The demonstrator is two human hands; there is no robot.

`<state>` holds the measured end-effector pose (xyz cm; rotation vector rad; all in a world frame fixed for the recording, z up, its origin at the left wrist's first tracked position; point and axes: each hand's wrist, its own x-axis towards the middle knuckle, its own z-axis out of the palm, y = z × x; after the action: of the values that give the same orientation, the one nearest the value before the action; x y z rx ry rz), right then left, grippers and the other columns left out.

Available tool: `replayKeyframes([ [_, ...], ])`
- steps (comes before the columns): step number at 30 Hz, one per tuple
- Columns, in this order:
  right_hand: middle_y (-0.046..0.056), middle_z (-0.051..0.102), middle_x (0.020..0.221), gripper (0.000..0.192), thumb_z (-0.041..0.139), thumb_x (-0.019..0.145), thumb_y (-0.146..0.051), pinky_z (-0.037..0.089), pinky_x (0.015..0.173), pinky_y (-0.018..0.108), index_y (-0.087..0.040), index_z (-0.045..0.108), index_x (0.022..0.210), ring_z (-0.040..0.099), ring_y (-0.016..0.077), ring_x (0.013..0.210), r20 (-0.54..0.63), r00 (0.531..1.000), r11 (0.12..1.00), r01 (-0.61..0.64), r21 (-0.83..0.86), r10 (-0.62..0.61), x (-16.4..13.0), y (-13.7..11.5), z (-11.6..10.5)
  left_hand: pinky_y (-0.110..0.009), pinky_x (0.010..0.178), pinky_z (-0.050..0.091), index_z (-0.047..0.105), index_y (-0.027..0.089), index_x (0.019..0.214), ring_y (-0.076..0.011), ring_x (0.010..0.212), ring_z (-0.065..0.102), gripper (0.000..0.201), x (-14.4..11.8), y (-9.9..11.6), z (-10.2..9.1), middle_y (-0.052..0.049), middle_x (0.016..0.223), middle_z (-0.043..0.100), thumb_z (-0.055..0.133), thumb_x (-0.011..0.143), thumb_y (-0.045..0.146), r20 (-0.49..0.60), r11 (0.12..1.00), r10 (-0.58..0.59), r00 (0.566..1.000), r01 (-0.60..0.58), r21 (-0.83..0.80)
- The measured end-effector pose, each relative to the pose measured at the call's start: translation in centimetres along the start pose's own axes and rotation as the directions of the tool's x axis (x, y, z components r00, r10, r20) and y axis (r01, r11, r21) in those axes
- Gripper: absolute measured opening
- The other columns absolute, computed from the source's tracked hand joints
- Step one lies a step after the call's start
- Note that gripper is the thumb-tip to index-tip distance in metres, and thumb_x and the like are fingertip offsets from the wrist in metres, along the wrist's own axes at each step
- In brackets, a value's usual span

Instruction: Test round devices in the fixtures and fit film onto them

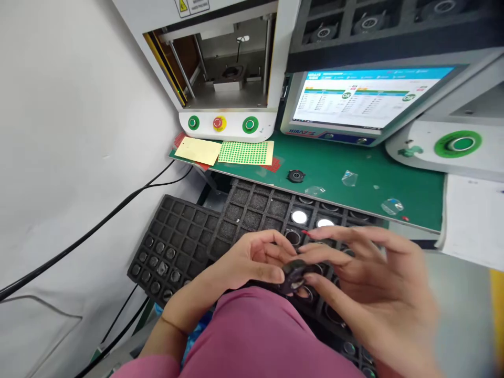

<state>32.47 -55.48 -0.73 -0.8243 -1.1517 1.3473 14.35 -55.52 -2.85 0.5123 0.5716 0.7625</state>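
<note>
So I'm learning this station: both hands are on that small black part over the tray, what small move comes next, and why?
Probably lower the part, pinched between left hand and right hand, into an empty tray pocket: it hangs right above the open pockets.

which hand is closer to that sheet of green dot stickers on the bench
Left. The left hand lies almost straight below the green dot sticker sheet, over the black tray. The right hand is farther off to the right and lower. Both pinch a small black part.
</note>
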Motion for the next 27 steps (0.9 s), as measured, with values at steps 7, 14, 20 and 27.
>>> replayKeyframes([
  [7,0.000,0.065,0.101,0.048,0.083,0.074,-0.018,0.062,0.056,0.025,-0.030,0.057,0.112,0.065,0.0103,0.062,-0.061,0.940,0.876,-0.288,0.387,0.336,0.4,1.7,-0.1,-0.024,0.065,0.060,0.059,0.022,0.122,-0.0172,0.081,0.073,0.061,-0.3,-0.1,0.8,-0.004,0.099,0.071,0.086,0.071,0.039,0.072,0.727,0.483,0.872,-0.446,0.523],
  [14,0.000,0.066,0.098,0.061,0.092,0.061,-0.026,0.057,0.055,0.018,-0.029,0.056,0.110,0.066,0.0105,0.069,-0.079,0.839,0.703,-0.397,0.590,0.539,0.0,2.0,1.7,-0.026,0.076,0.060,0.060,0.021,0.134,-0.0160,0.092,0.070,0.060,1.4,0.4,0.5,-0.009,0.114,0.072,0.081,0.078,0.026,0.476,-0.118,0.778,0.410,-0.648,0.752],
  [20,-0.001,0.067,0.098,0.058,0.088,0.065,-0.030,0.056,0.058,0.019,-0.027,0.053,0.111,0.065,0.0097,0.067,-0.020,0.847,0.710,-0.433,0.555,0.531,-0.1,2.1,2.1,-0.037,0.092,0.058,0.061,0.021,0.132,-0.0221,0.105,0.069,0.055,1.1,0.2,0.1,-0.011,0.115,0.072,0.078,0.081,0.032,0.387,0.047,0.783,0.487,-0.667,0.744],
  [27,-0.005,0.067,0.067,0.036,0.085,0.072,-0.021,0.054,0.059,0.016,-0.026,0.055,0.092,0.063,0.0083,0.059,-0.266,0.925,0.937,-0.191,0.291,0.271,-0.7,0.1,0.6,-0.035,0.085,0.064,0.052,0.032,0.142,-0.0269,0.118,0.066,0.050,0.2,0.2,1.1,-0.010,0.132,0.060,0.063,0.093,0.033,0.263,0.397,0.593,0.761,-0.561,0.727],
])
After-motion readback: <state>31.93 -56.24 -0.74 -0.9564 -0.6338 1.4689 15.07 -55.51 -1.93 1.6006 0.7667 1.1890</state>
